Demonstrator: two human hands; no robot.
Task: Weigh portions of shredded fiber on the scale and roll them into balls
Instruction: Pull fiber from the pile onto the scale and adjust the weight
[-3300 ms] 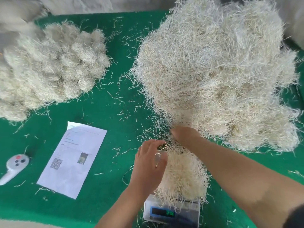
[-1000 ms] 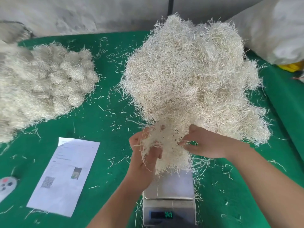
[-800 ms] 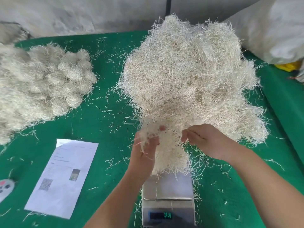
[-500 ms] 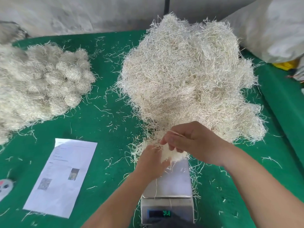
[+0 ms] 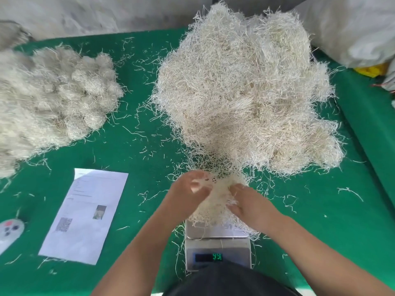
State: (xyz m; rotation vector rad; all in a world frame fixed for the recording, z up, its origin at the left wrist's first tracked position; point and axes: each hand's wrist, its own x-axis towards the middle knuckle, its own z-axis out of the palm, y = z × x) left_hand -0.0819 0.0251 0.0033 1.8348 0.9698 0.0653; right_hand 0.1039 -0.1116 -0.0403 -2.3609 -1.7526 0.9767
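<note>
Scale display (image 5: 208, 257): "591"

A single head-worn wide-angle camera looks forward and steeply down from above the person's chest. It sits close over the scale (image 5: 217, 245) at the bottom centre, with both forearms entering from the lower edge. The green surface (image 5: 136, 159) bends outward toward the frame edges.

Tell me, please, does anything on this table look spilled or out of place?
Yes: loose fiber strands lie scattered across the green mat around the big fiber pile, and some dangle over the scale.
</note>
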